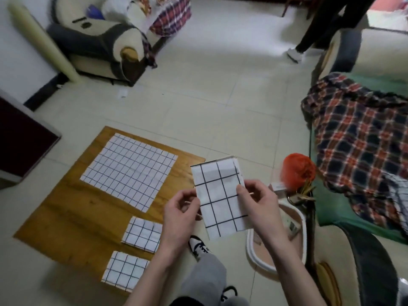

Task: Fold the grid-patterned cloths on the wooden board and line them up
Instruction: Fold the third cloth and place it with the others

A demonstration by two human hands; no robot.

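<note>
Step in hand: the person is holding a folded cloth [220,199] up in the air between both hands, seemingly squaring its last fold before setting it down.
Left hand: the left hand [181,214] is pinching the folded cloth's left edge, thumb and fingers curled onto the fabric.
Right hand: the right hand [257,200] is pinching the cloth's right edge in the same way, thumb on the front face.
Held cloth: it is hanging as a narrow upright rectangle, its top leaning slightly left, several layers showing at the upper edge; it is hovering off the right edge of the wooden board [72,208], not lying on it.
Done so far: two folded cloths are lying on the board down and to the left of the left hand, the farther one [142,235] just beyond the nearer one [125,270], close together but apart, forming a short row along the board's near right side.
Left to do: a large cloth [130,170] is lying spread flat and unfolded on the board, up and to the left of both hands; it is waiting to be folded.
Progress: judging by this, three of the four cloths seen are folded, two of them placed; the held one is waiting for its spot in the row, likely just beyond the farther folded cloth.
Nearby: a red bag [297,170] is sitting on the floor just beyond the right hand, and a plaid blanket [357,140] is draped farther right.
</note>
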